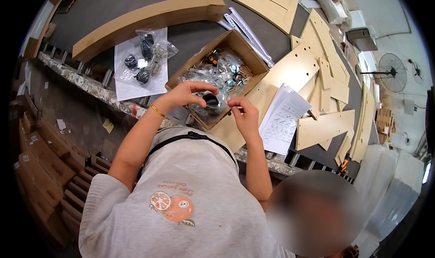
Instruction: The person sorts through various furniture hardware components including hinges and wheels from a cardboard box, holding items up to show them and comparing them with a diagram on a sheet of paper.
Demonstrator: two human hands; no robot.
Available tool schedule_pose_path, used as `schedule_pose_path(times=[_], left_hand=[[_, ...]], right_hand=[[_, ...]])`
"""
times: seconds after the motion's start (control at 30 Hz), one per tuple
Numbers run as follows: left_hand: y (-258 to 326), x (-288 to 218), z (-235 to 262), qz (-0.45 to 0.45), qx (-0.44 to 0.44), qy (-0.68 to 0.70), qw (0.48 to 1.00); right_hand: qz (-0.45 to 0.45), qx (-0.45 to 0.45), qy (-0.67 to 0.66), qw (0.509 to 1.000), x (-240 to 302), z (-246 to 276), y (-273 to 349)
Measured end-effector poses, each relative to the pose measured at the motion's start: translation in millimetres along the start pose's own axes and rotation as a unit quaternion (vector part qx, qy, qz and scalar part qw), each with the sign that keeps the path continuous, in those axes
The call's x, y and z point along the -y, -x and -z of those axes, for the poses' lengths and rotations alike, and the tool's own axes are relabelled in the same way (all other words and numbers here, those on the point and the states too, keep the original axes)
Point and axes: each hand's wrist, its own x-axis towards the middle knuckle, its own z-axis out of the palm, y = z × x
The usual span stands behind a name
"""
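Observation:
My left hand [192, 95], with a gold bracelet at the wrist, curves its thumb and fingers around a clear plastic bag with a black round part [210, 100] in it. The part's exact kind cannot be made out. On the right, my right hand [244, 114] pinches thumb and forefinger together at the edge of this clear plastic. Both hands are over the near end of an open cardboard box [253, 61]. Inside the box lie many clear hardware bags [226, 70] with dark, metal and orange pieces.
Left of the box, bagged black parts [144, 61] rest on a printed sheet [124, 88] beside a long cardboard piece [145, 22]. White metal rails [247, 31] lie behind. To the right are instruction sheets [283, 120] and pale wooden panels [324, 126]. Another person's blurred head [315, 212] is at lower right.

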Motion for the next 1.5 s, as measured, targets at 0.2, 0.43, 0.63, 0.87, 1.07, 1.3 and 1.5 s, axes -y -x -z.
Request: schedule_pose_path(times=[0.2, 0.43, 0.63, 0.87, 1.07, 1.3, 1.5], left_hand=[[2, 11, 0, 0.048, -0.03, -0.01, 0.998], [4, 6, -2, 0.005, -0.005, -0.176, 0.984], [11, 10, -7, -0.073, 0.036, -0.371, 0.925], [12, -3, -12, -0.051, 0.012, -0.358, 0.932], [22, 2, -27, -0.014, -0.123, -0.111, 0.986], [16, -3, -39, 0.091, -0.222, 0.142, 0.96], [10, 5, -50, 0.083, -0.232, 0.069, 0.967]], right_hand=[[0.123, -0.071, 0.1, 0.985, 11, -4, 4], [0.105, -0.069, 0.129, 0.984, -18, -22, 7], [0.19, 0.002, 0.194, 0.962, 8, -20, 10], [0.207, -0.034, 0.181, 0.961, -7, -46, 9], [-0.021, -0.083, -0.186, 0.979, -1, -44, 4], [-0.11, -0.102, -0.306, 0.94, -5, -50, 9], [-0.13, -0.112, -0.276, 0.946, -5, -49, 12]])
